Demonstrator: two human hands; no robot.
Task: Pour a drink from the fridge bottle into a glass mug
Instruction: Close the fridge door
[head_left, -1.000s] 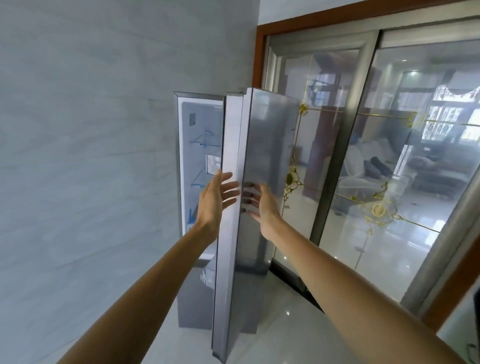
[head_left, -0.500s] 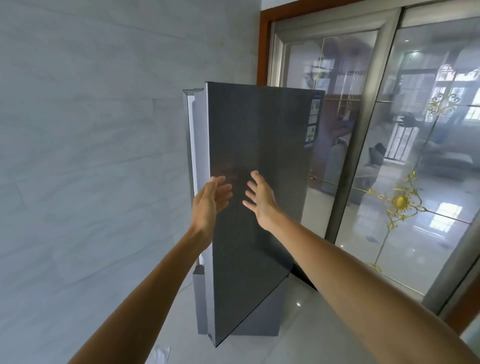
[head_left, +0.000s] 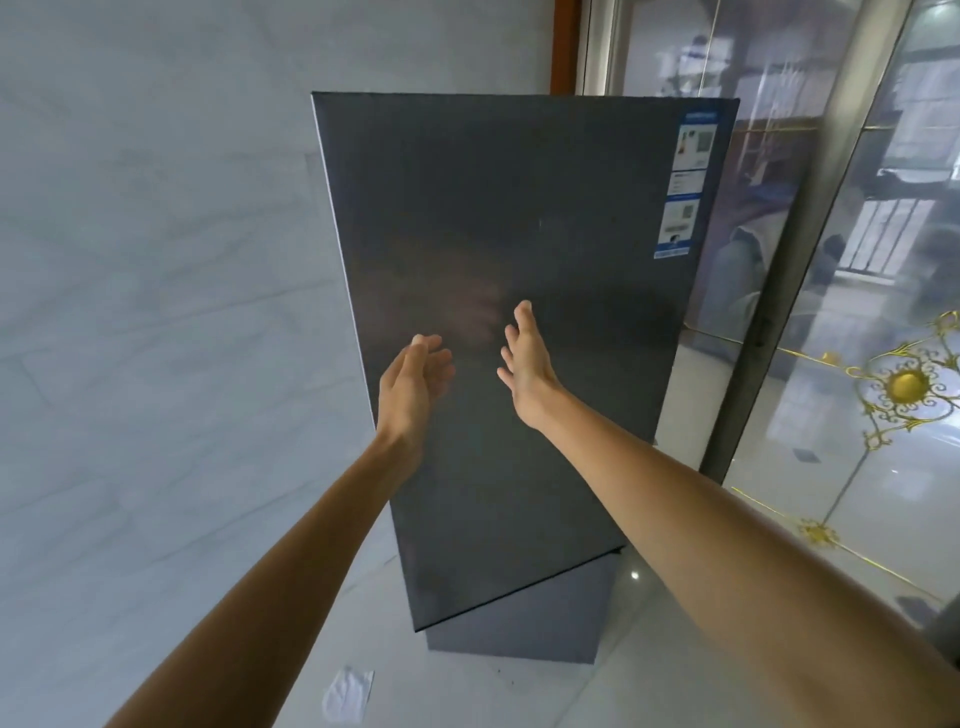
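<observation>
Bare and empty, both hands are raised in front of the dark grey fridge door (head_left: 509, 260). Left hand (head_left: 413, 382): fingers loosely curled, palm turned inward, holding nothing; whether it touches the door surface cannot be told. Right hand (head_left: 524, 358): fingers spread and extended toward the door, holding nothing; contact with the surface likewise cannot be confirmed. A faint reflection of the hands shows on the door just above them.

Fridge door: upper panel appears shut or nearly so, its face toward the camera. Blue-and-white labels (head_left: 685, 187) run down its upper right edge. Lower section of the fridge (head_left: 519, 623) is visible beneath the door's bottom edge. The interior is hidden; neither bottle nor mug shows.

Surroundings: pale marbled wall (head_left: 156, 260) to the left; glass sliding door (head_left: 857, 364) with gold ornament (head_left: 906, 384) to the right, framed in wood. A crumpled white scrap (head_left: 348, 693) lies on the glossy floor (head_left: 649, 675) near the fridge base.
</observation>
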